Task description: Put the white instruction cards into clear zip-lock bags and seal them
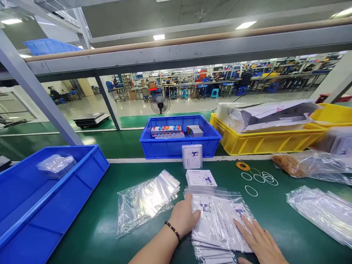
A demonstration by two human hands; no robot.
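Several clear zip bags with white printed cards inside (213, 220) lie in an overlapping pile on the green table. At the pile's upper left edge, my left hand (183, 216) touches the bags, thumb and index finger apart; its other fingers are mostly hidden. Flat across the right side of the pile rests my right hand (258, 236), fingers stretched out and apart. Just beyond the pile is a stack of white printed cards (200, 178), with another bundle of cards (191, 156) upright behind it. Empty clear bags (150, 200) lie left of my left hand.
A blue bin (101, 161) stands at left, holding a wrapped bundle (57, 165). Another blue bin (165, 148) with small boxes and a yellow bin (264, 143) line the back. Rubber bands (242, 166), white rings (251, 190) and more clear bags (321, 212) lie at right.
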